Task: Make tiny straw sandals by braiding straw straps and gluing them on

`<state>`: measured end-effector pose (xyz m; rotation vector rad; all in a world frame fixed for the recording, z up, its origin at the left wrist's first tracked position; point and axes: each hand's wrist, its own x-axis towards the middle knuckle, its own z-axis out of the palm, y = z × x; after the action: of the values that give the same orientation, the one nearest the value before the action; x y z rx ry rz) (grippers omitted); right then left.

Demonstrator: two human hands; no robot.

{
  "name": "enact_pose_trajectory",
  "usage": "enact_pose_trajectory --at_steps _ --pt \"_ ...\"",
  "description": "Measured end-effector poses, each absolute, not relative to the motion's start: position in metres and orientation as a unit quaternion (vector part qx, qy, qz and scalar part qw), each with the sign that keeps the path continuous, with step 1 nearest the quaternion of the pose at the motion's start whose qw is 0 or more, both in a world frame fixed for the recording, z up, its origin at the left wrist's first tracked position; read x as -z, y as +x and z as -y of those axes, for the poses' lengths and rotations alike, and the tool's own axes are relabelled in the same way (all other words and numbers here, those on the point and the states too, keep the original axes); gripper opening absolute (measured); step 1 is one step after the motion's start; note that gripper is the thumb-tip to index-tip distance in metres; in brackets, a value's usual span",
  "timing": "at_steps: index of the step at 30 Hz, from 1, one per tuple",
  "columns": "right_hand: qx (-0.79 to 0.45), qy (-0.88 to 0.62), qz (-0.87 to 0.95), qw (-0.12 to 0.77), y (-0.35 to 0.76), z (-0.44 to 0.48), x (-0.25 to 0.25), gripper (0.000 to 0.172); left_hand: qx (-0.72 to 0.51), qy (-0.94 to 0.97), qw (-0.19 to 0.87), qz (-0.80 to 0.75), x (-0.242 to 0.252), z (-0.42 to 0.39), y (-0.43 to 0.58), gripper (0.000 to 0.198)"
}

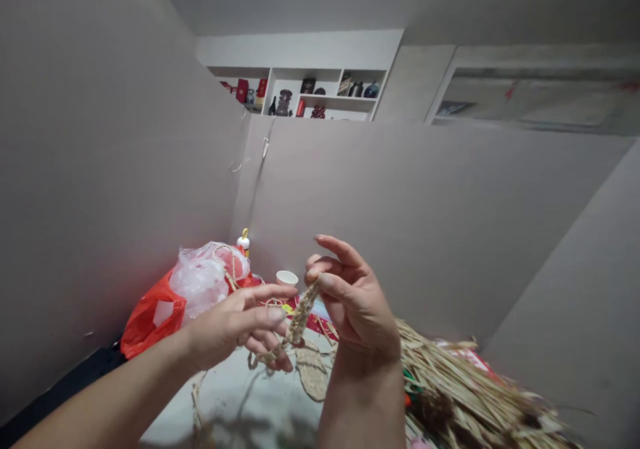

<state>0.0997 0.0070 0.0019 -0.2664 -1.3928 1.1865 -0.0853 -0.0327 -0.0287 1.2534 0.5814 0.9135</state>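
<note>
My right hand (354,297) pinches the upper end of a narrow braided straw piece (301,317) between thumb and forefinger, its other fingers partly curled or raised. The piece hangs slanting down to the left, over the table. My left hand (239,321) is beside its lower end, fingers stretched and apart. A thinner straw cord trails from that end across the left fingers; whether they bear any of it is unclear. Below, a flat oval woven straw piece (313,373) shows between the hands, partly hidden.
On the right lies a big heap of dry straw stalks (465,382). Red and clear plastic bags (200,279) stand at the left, near a white bottle (243,242) and a white cup (287,278). Grey partitions (425,222) enclose the white table (225,395).
</note>
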Motion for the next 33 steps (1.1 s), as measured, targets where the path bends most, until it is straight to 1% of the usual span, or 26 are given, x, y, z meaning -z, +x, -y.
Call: enact_pose_trajectory --at_steps 2,6,9,13,19,23,29,33 --pt "-0.521 -0.103 0.614 0.584 0.1 -0.006 -0.002 0.037 -0.431 0.541 0.683 -0.233 0.032 0.029 -0.083 0.045" --pt "-0.546 -0.085 0.637 0.538 0.093 -0.005 -0.002 0.037 -0.538 0.51 0.642 -0.195 0.034 0.027 -0.08 0.019" --pt "-0.559 -0.075 0.637 0.525 0.087 -0.006 -0.003 0.037 -0.55 0.495 0.65 -0.172 0.031 0.029 -0.08 0.01" --pt "-0.567 -0.067 0.639 0.515 0.08 -0.005 -0.003 0.037 -0.523 0.486 0.685 -0.144 0.03 0.031 -0.081 0.011" --pt "-0.574 -0.031 0.643 0.507 0.072 -0.001 -0.004 0.036 -0.498 0.473 0.717 -0.115 0.034 0.03 -0.081 0.019" --pt "-0.575 -0.024 0.64 0.508 0.07 0.002 -0.004 0.035 -0.516 0.47 0.706 -0.116 0.033 0.034 -0.082 0.025" --pt "-0.577 -0.027 0.637 0.511 0.069 0.002 -0.005 0.035 -0.532 0.484 0.681 -0.14 0.029 0.038 -0.081 0.019" --pt "-0.572 -0.034 0.639 0.513 0.068 0.001 -0.005 0.036 -0.547 0.475 0.673 -0.149 0.03 0.037 -0.08 0.02"
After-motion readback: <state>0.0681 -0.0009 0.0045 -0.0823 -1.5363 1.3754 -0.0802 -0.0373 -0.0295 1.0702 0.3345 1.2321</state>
